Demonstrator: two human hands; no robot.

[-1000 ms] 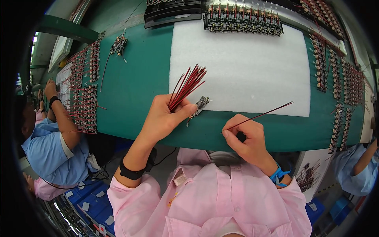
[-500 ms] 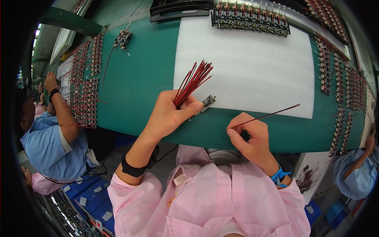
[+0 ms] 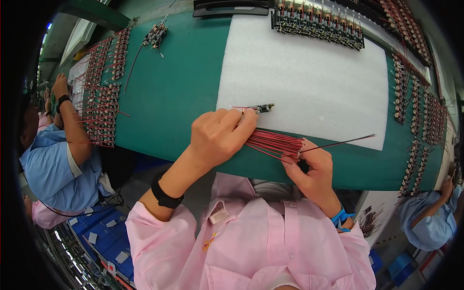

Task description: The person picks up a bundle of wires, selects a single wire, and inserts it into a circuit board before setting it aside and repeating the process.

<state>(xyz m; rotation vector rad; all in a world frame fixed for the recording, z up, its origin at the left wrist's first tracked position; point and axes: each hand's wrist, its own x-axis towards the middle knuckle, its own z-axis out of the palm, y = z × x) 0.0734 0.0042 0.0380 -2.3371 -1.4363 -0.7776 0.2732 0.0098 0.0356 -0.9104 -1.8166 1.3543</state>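
Note:
My left hand (image 3: 220, 135) is closed over a bundle of thin red-and-black wires (image 3: 275, 142), which points right. A small circuit board (image 3: 262, 108) sticks out past the fingertips of the same hand, over the near edge of a white foam sheet (image 3: 309, 77). Between thumb and forefinger, my right hand (image 3: 314, 171) pinches a single red-and-black wire (image 3: 345, 140) slanting up to the right. The bundle's free ends come up against the right fingers. How the left fingers grip the board is partly hidden.
A row of assembled circuit boards (image 3: 316, 26) stands at the foam's far edge, beside a black tray (image 3: 229, 7). Two wired boards (image 3: 155, 35) lie on the green mat (image 3: 179, 87). More boards line the left (image 3: 103, 108) and right (image 3: 415, 116). A co-worker (image 3: 53, 145) sits at left.
My left hand has turned over and moved right, swinging the wire bundle from pointing up to pointing at my right hand. The right hand stays nearly in place with its single wire.

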